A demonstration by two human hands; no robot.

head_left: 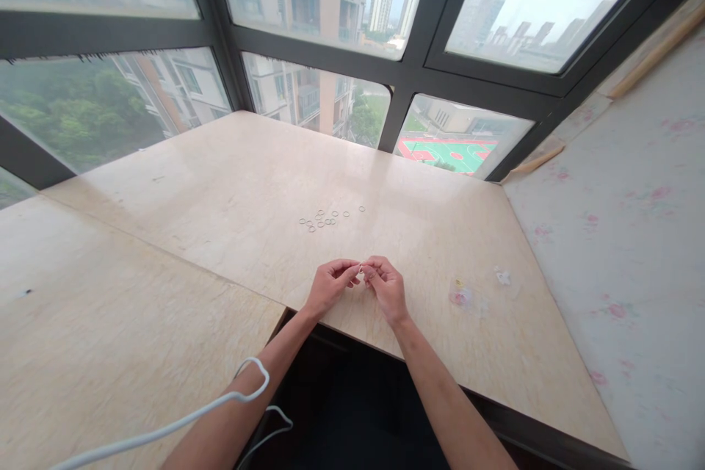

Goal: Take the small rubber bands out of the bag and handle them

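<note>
Over the front edge of the tabletop, my left hand [335, 283] and my right hand [384, 285] meet, fingertips pinched together. Between them is a small thin ring [360, 272], pale and partly covered by the fingers; its exact shape is hard to make out. Just beyond the hands, several thin metal rings [321, 224] lie loosely scattered, some overlapping. One single ring [362, 209] sits apart at the right end of that group.
On the right lie a small clear plastic bag [460, 295] with colourful bits and a white crumpled piece [502, 276]. A white cable [181, 420] crosses my left forearm. Windows border the pale tabletop [220, 183] at the back; a flowered wall [617, 235] stands right.
</note>
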